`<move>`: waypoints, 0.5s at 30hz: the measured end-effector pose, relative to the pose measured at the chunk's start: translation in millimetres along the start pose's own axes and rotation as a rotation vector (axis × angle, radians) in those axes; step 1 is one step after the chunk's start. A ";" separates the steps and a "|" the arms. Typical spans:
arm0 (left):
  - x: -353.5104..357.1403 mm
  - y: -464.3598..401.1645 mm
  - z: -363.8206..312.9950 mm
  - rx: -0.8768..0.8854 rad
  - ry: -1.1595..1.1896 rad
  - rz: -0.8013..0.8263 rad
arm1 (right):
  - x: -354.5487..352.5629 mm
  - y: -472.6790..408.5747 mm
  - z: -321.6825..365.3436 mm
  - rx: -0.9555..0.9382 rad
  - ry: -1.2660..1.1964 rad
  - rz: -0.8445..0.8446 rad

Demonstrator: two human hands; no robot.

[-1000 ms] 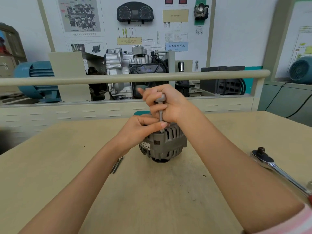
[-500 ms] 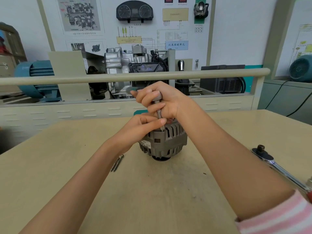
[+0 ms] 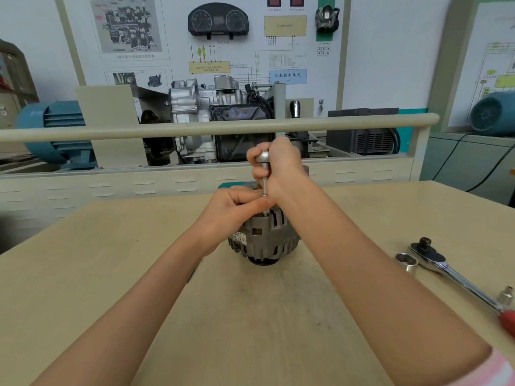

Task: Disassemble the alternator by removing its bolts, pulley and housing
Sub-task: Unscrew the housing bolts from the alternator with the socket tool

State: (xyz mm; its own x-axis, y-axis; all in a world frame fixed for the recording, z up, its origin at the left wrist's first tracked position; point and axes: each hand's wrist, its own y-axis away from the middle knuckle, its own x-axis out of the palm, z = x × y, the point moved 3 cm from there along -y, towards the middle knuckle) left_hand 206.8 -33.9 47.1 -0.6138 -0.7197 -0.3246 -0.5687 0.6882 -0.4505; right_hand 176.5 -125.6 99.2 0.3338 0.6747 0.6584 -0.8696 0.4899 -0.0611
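A grey finned alternator [image 3: 264, 240] stands pulley-down in the middle of the beige table [image 3: 250, 316]. A slim metal driver [image 3: 263, 174] stands upright on its top rim. My right hand [image 3: 278, 168] grips the driver's upper handle. My left hand [image 3: 234, 207] rests on the alternator's top, with fingers and thumb pinching the driver's lower shaft where it meets the housing. The bolt under the tip is hidden by my fingers.
A chrome ratchet wrench [image 3: 451, 271] with a red grip lies at the right, a loose socket [image 3: 405, 261] beside its head and a small socket [image 3: 505, 298] near its handle. A padded rail [image 3: 195, 129] and training engine [image 3: 217, 118] stand behind the table.
My right hand has turned on the driver handle, its fingers now wrapped further around it. The left hand keeps its pinch low on the shaft. The alternator stays put.
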 end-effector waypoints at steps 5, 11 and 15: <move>-2.1 -2.2 3.3 -0.024 -0.031 -0.006 | 2.9 0.3 -3.1 -0.173 0.057 -0.142; -2.8 -2.6 5.2 -0.004 -0.023 0.103 | 7.4 -9.0 -1.1 0.423 0.083 0.357; -2.7 -0.4 2.3 -0.034 0.006 0.133 | 10.0 -8.9 -1.6 0.630 0.051 0.569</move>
State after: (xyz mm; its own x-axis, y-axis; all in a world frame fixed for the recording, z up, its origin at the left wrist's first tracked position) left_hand 209.9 -32.4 46.2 -0.6882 -0.6214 -0.3744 -0.5001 0.7802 -0.3757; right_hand 188.1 -122.3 105.2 -0.2129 0.7567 0.6181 -0.9451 -0.3200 0.0662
